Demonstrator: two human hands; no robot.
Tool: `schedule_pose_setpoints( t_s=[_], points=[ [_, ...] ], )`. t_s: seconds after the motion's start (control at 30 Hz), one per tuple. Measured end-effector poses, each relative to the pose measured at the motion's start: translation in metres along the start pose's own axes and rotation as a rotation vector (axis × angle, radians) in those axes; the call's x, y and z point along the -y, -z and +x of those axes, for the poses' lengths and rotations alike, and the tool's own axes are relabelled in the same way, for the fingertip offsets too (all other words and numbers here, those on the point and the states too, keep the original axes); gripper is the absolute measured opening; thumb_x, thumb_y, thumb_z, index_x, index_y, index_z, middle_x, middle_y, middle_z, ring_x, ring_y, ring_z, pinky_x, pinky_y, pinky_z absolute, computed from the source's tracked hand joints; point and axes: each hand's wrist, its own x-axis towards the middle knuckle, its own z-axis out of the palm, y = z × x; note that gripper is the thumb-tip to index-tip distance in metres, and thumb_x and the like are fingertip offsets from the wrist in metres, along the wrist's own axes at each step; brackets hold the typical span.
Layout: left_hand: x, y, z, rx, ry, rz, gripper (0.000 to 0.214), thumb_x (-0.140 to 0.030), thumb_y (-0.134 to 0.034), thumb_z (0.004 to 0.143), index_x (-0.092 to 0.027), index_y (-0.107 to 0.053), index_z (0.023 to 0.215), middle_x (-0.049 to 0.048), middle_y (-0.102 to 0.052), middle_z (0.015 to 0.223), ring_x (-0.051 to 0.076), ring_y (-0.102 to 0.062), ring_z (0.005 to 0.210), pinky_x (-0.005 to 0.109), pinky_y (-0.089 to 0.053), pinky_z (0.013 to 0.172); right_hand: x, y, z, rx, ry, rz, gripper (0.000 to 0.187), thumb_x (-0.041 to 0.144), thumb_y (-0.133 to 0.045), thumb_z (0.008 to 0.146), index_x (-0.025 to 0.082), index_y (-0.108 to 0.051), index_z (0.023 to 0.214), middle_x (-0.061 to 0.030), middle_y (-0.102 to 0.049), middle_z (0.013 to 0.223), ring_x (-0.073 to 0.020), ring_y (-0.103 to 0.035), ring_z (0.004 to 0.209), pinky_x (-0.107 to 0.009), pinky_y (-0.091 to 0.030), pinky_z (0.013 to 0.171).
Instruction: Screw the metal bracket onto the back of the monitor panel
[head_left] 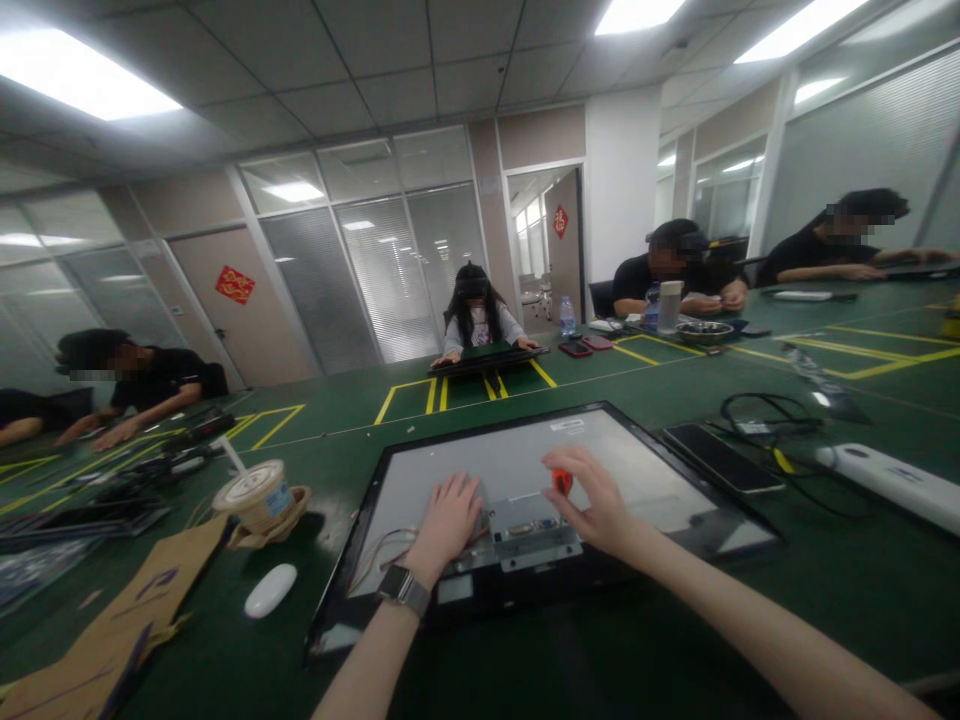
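Note:
A flat screen panel (pixel 637 480) with a black frame and pale grey back lies on the green table in front of me. On it sits a metal bracket (pixel 536 545) with a small circuit board and connectors. My left hand (pixel 450 515), with a watch on the wrist, rests flat on the panel just left of the bracket, fingers stretched out. My right hand (pixel 596 500) pinches the orange handle of a screwdriver (pixel 560 481) above the bracket's upper right part. The tool's shaft and tip are not clearly visible. Thin wires (pixel 382 550) run along the panel's left side.
Left of the panel are a lidded drink cup (pixel 255 495) with a straw, a white mouse (pixel 271 590) and torn cardboard (pixel 127 620). A phone (pixel 722 457), black cable (pixel 799 490) and white device (pixel 900 485) lie right. Several people sit around the table.

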Motion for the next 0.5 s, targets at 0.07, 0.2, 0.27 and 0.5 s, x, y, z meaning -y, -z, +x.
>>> schedule_pose_setpoints(
  t_s=[0.07,0.2,0.27,0.5],
  points=[
    [0.0003,-0.0009,0.0003,-0.003,0.003,0.004,0.043,-0.027,-0.035,0.102,-0.02,-0.047,0.143,0.013,-0.047,0.15,0.03,-0.043,0.138,0.051,-0.037,0.112,0.0028,-0.0007,0.0003,-0.053,0.022,-0.027,0.028,0.015,-0.061,0.089,0.021,-0.06,0.115,-0.0091,-0.064,0.094,-0.0219,-0.064,0.083,-0.036,-0.056,0.072],
    [0.0012,-0.0021,0.0006,-0.004,-0.006,0.005,0.043,-0.028,-0.034,0.103,-0.02,-0.047,0.144,0.0126,-0.047,0.15,0.03,-0.042,0.138,0.051,-0.037,0.112,0.0077,-0.0021,0.0011,-0.091,0.063,-0.044,0.034,0.009,-0.056,0.089,0.021,-0.06,0.12,-0.0091,-0.065,0.091,-0.0212,-0.064,0.079,-0.035,-0.056,0.068],
    [0.0013,-0.0022,0.0007,0.001,0.001,0.004,0.043,-0.028,-0.035,0.102,-0.021,-0.047,0.143,0.0127,-0.047,0.15,0.03,-0.041,0.139,0.052,-0.037,0.111,0.0087,-0.0021,0.0008,-0.069,0.067,-0.028,0.04,0.007,-0.052,0.09,0.021,-0.057,0.128,-0.0105,-0.067,0.094,-0.0221,-0.065,0.082,-0.036,-0.057,0.07],
    [-0.0001,0.001,-0.0002,0.019,0.015,-0.018,0.044,-0.028,-0.033,0.103,-0.021,-0.045,0.144,0.0114,-0.045,0.151,0.029,-0.04,0.14,0.05,-0.035,0.113,0.0093,-0.0009,0.0023,-0.047,0.021,-0.002,0.04,0.008,-0.049,0.091,0.02,-0.059,0.129,-0.0131,-0.072,0.106,-0.0248,-0.069,0.095,-0.038,-0.058,0.079]
  ],
)
